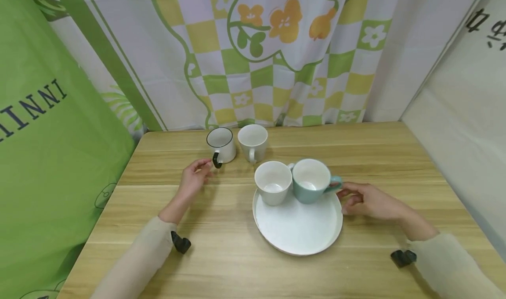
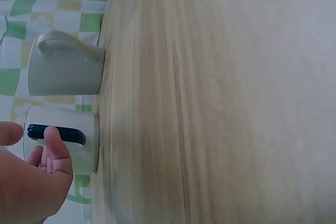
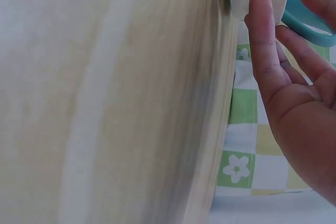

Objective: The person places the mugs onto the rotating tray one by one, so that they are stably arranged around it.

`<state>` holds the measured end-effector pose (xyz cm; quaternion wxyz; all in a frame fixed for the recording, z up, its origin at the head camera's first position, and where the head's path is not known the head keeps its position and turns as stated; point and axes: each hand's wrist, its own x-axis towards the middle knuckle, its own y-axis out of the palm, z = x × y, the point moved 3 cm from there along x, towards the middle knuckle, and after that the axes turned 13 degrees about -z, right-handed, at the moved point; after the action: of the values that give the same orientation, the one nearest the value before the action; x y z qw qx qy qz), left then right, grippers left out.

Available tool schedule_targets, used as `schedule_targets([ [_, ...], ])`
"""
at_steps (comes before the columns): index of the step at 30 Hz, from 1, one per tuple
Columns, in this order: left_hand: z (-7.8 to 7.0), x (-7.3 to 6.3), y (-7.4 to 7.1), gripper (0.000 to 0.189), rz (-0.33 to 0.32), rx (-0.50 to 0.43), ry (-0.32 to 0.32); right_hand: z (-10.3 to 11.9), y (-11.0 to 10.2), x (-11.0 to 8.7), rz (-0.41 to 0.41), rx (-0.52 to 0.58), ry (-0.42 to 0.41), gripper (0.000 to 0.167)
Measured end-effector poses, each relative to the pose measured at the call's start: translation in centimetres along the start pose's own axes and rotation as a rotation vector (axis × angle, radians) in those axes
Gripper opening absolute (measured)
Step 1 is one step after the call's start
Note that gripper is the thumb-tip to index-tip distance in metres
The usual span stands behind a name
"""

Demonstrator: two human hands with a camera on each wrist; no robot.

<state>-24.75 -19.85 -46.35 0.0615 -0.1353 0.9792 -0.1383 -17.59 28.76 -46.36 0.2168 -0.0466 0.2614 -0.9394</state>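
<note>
A white mug with a dark rim and black handle (image 1: 220, 146) stands at the back left of the wooden table. My left hand (image 1: 195, 174) is beside its black handle (image 2: 58, 133), fingers loosely bent, with a fingertip overlapping the handle in the left wrist view. Next to this mug is a plain white mug (image 1: 253, 142). On a round white tray (image 1: 298, 233) sit a white cup (image 1: 272, 189) and a teal mug (image 1: 310, 187), side by side. At the tray's right edge is my right hand (image 1: 369, 201), fingers spread near the teal handle (image 3: 310, 34).
A checked, flowered curtain (image 1: 272, 84) hangs behind the table (image 1: 213, 264). Green fabric (image 1: 47, 158) covers the left side and a white sheet (image 1: 462, 106) the right. Small black devices (image 1: 181, 243) are on both wrists.
</note>
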Motion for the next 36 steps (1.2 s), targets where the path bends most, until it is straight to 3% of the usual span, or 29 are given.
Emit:
schedule_targets([
  [13,0.0,1.7,1.0,0.041,0.040,-0.069,-0.073,0.0,0.6,-0.7,0.009,0.095,0.027,0.067],
  [21,-0.5,2.2,1.4,0.044,0.092,-0.038,-0.108,-0.1,0.9,-0.9,0.012,0.106,0.028,0.071],
  [36,-0.8,2.7,2.0,0.040,0.151,-0.082,-0.066,-0.2,0.7,-1.1,0.022,0.122,-0.029,0.069],
])
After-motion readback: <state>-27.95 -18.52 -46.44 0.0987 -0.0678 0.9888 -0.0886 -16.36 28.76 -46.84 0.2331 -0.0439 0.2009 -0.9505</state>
